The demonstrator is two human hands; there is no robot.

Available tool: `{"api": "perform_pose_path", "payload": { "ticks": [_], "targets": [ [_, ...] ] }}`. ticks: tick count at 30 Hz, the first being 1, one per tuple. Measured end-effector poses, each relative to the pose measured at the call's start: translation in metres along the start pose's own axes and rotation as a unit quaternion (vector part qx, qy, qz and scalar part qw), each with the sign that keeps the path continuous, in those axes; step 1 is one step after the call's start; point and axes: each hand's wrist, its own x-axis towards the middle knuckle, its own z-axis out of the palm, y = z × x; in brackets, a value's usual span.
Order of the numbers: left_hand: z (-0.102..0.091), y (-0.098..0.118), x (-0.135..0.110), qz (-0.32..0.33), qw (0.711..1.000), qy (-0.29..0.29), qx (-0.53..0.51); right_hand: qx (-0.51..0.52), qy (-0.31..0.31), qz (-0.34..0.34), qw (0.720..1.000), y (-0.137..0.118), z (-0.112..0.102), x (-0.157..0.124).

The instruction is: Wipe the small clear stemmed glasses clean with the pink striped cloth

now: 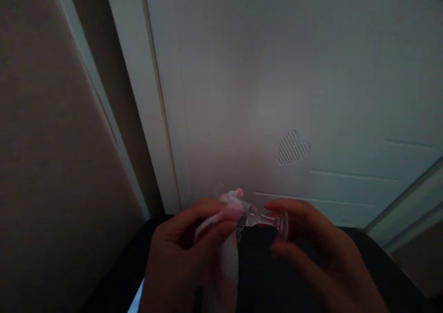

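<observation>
My left hand [187, 253] is closed, its thumb and fingers pinching a soft pink-and-white cloth [228, 257]. The cloth is bunched around one end of a clear see-through piece [258, 218] and hangs down below the hand. That piece has a narrow stem and a round disc at its right end; whether it is a stemmed glass or a syringe, I cannot tell. My right hand [318, 248] curves around the disc, thumb below and fingers above and behind it. Part of the clear piece is hidden by the cloth.
A pale panel with an engraved heart [293, 148] and grooved lines stands in front of me. Below the hands lies a dark surface [263, 276]. To the left is a brown wall [44, 165]. A bright pale edge [136, 297] shows at lower left. The light is dim.
</observation>
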Motion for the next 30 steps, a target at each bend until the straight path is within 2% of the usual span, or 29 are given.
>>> {"api": "perform_pose_path", "payload": {
  "ticks": [3, 5, 9, 14, 18, 23, 27, 30],
  "targets": [
    [-0.002, 0.0, -0.001, -0.062, 0.996, -0.042, -0.038, 0.007, 0.0, 0.003, 1.0, -0.005, -0.001, -0.002],
    [-0.002, 0.001, -0.002, -0.072, 0.995, -0.062, -0.036, 0.015, 0.013, 0.015, 1.0, -0.008, -0.002, -0.002],
    [0.0, 0.004, -0.002, -0.035, 0.994, -0.103, -0.028, 0.013, 0.017, 0.038, 0.999, -0.011, -0.004, -0.002],
    [-0.002, 0.0, -0.001, -0.007, 0.988, -0.151, 0.014, -0.018, 0.015, 0.033, 0.999, -0.006, -0.008, -0.005],
    [-0.004, -0.009, 0.0, 0.065, 0.979, -0.194, 0.011, 0.043, 0.011, -0.002, 0.999, -0.006, -0.003, -0.006],
    [0.002, -0.01, -0.004, 0.095, 0.976, -0.195, 0.004, 0.003, -0.007, -0.054, 0.999, -0.013, 0.006, -0.002],
    [0.005, -0.006, -0.004, 0.015, 0.984, -0.176, -0.027, 0.0, -0.004, -0.072, 0.997, -0.011, 0.005, -0.003],
    [0.004, -0.006, -0.002, -0.061, 0.986, -0.145, -0.061, 0.036, 0.036, -0.035, 0.998, -0.007, 0.002, -0.005]
  ]
}}
